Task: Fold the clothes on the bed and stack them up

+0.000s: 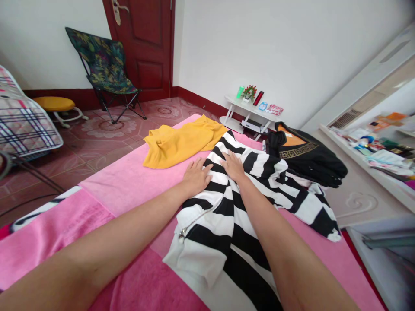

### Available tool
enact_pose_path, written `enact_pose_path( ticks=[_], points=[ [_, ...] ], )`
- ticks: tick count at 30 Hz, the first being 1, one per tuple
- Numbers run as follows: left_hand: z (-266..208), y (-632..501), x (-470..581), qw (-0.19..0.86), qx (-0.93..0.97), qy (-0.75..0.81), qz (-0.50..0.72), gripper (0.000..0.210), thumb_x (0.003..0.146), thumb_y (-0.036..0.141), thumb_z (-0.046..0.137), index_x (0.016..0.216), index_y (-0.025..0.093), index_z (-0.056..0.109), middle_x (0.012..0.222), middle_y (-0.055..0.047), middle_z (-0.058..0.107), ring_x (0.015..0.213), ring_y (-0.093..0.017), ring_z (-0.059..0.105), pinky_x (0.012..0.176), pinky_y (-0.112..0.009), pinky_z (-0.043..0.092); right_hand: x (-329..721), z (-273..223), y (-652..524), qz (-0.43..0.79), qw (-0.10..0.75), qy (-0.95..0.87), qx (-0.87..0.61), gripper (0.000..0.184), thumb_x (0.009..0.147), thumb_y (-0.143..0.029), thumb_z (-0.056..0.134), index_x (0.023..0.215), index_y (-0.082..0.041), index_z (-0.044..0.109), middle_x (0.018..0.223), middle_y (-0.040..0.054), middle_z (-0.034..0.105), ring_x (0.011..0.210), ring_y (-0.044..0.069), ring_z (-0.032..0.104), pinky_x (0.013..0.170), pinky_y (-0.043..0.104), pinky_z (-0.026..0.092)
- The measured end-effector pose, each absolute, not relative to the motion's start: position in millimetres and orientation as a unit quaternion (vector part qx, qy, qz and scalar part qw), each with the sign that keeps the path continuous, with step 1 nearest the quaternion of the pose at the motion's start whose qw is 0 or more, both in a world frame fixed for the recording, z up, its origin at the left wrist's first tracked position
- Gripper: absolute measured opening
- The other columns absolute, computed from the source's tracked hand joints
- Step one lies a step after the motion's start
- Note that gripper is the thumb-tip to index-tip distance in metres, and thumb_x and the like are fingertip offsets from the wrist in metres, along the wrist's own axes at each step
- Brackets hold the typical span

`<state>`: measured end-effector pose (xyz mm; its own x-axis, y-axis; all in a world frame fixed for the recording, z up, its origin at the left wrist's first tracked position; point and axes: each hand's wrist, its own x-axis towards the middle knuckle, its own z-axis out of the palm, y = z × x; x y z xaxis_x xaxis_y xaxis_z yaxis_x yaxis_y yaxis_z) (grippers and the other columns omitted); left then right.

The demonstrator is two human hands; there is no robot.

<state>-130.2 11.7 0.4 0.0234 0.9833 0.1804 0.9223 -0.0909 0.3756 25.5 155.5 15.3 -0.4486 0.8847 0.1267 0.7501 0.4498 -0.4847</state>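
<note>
A black-and-white striped garment [249, 207] with a zipper lies spread on the pink bedding, one sleeve reaching out to the right. My left hand [196, 179] rests on its left edge with the fingers spread. Flat on the stripes beside it lies my right hand [232, 166], fingers stretched out. The metal zipper pull [181, 234] hangs near the lower left of the garment. Just beyond my left hand a yellow garment [181, 142] lies on the bedding, touching the striped one. Neither hand grips anything.
Dark clothes [311, 157] are piled at the right of the pink bedding [129, 185]. A headboard with a cluttered shelf [389, 155] stands at far right. Beyond the bed are a low white stand [249, 108], a folding chair [108, 65], a yellow stool [54, 103] and a red door [145, 47].
</note>
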Motion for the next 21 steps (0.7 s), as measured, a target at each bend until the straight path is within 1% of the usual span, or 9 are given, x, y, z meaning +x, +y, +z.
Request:
enact_pose_path(
  ticks=[2, 4, 7, 11, 13, 15, 17, 19, 21],
  points=[
    [-2, 14, -130, 0.078, 0.716, 0.670, 0.182, 0.050, 0.093, 0.038, 0.037, 0.140, 0.022, 0.038, 0.152, -0.010, 0.025, 0.140, -0.030, 0.019, 0.113, -0.049, 0.012, 26, 5, 142, 0.128, 0.130, -0.847, -0.499, 0.053, 0.092, -0.044, 0.040, 0.141, -0.023, 0.036, 0.154, 0.0089, 0.021, 0.142, 0.026, 0.013, 0.112, 0.051, 0.010],
    [-2, 15, -130, 0.080, 0.719, 0.669, 0.170, 0.052, 0.093, 0.040, 0.035, 0.143, 0.023, 0.034, 0.154, -0.009, 0.021, 0.141, -0.031, 0.016, 0.113, -0.049, 0.011, 27, 5, 131, 0.089, 0.078, -0.854, -0.507, 0.058, 0.094, -0.048, 0.034, 0.145, -0.023, 0.028, 0.156, 0.0095, 0.014, 0.143, 0.026, 0.009, 0.112, 0.050, 0.010],
    [-2, 9, -131, 0.085, 0.738, 0.651, 0.158, 0.054, 0.093, 0.044, 0.035, 0.144, 0.026, 0.031, 0.157, -0.008, 0.011, 0.142, -0.032, 0.010, 0.113, -0.050, 0.009, 37, 12, 102, 0.083, 0.041, -0.868, -0.487, 0.062, 0.094, -0.052, 0.032, 0.148, -0.024, 0.021, 0.157, 0.0087, 0.004, 0.143, 0.027, 0.002, 0.113, 0.048, 0.010],
    [0, -17, -139, 0.101, 0.796, 0.579, 0.144, 0.055, 0.093, 0.049, 0.037, 0.145, 0.031, 0.029, 0.157, -0.004, 0.000, 0.143, -0.031, 0.000, 0.113, -0.051, 0.006, 75, 29, 26, 0.131, 0.002, -0.903, -0.408, 0.061, 0.094, -0.055, 0.028, 0.149, -0.029, 0.016, 0.157, 0.0043, 0.002, 0.143, 0.023, -0.001, 0.114, 0.049, 0.007],
    [3, -34, -146, 0.127, 0.821, 0.540, 0.136, 0.053, 0.093, 0.049, 0.037, 0.144, 0.035, 0.029, 0.157, -0.002, 0.000, 0.143, -0.031, -0.001, 0.113, -0.052, 0.007, 103, 43, -23, 0.183, -0.016, -0.907, -0.379, 0.065, 0.092, -0.056, 0.033, 0.149, -0.030, 0.013, 0.157, 0.0024, 0.002, 0.143, 0.022, -0.002, 0.115, 0.049, 0.006],
    [9, -53, -153, 0.156, 0.837, 0.504, 0.144, 0.049, 0.095, 0.044, 0.037, 0.143, 0.036, 0.032, 0.157, -0.001, 0.005, 0.143, -0.029, 0.002, 0.113, -0.051, 0.009, 136, 57, -72, 0.246, -0.021, -0.899, -0.362, 0.064, 0.092, -0.054, 0.038, 0.148, -0.036, 0.012, 0.156, -0.0025, 0.003, 0.143, 0.022, 0.001, 0.115, 0.049, 0.008],
    [18, -74, -160, 0.185, 0.845, 0.469, 0.180, 0.043, 0.096, 0.036, 0.035, 0.138, 0.037, 0.040, 0.156, 0.000, 0.017, 0.142, -0.026, 0.014, 0.113, -0.046, 0.015, 171, 65, -115, 0.283, -0.014, -0.885, -0.371, 0.064, 0.089, -0.051, 0.046, 0.145, -0.043, 0.017, 0.155, -0.0070, 0.009, 0.143, 0.022, 0.009, 0.115, 0.048, 0.019],
    [28, -96, -168, 0.213, 0.840, 0.442, 0.232, 0.041, 0.096, 0.028, 0.031, 0.131, 0.035, 0.050, 0.148, -0.001, 0.035, 0.136, -0.021, 0.032, 0.111, -0.039, 0.025, 207, 65, -151, 0.258, 0.037, -0.873, -0.412, 0.064, 0.085, -0.048, 0.054, 0.141, -0.051, 0.023, 0.151, -0.0092, 0.023, 0.140, 0.025, 0.022, 0.111, 0.049, 0.031],
    [38, -119, -177, 0.231, 0.837, 0.422, 0.259, 0.040, 0.095, 0.023, 0.031, 0.126, 0.034, 0.054, 0.137, -0.002, 0.048, 0.125, -0.019, 0.045, 0.106, -0.034, 0.036, 242, 56, -176, 0.203, 0.081, -0.874, -0.433, 0.063, 0.081, -0.044, 0.060, 0.136, -0.055, 0.031, 0.145, -0.0098, 0.036, 0.134, 0.028, 0.035, 0.108, 0.052, 0.035]
  ],
)
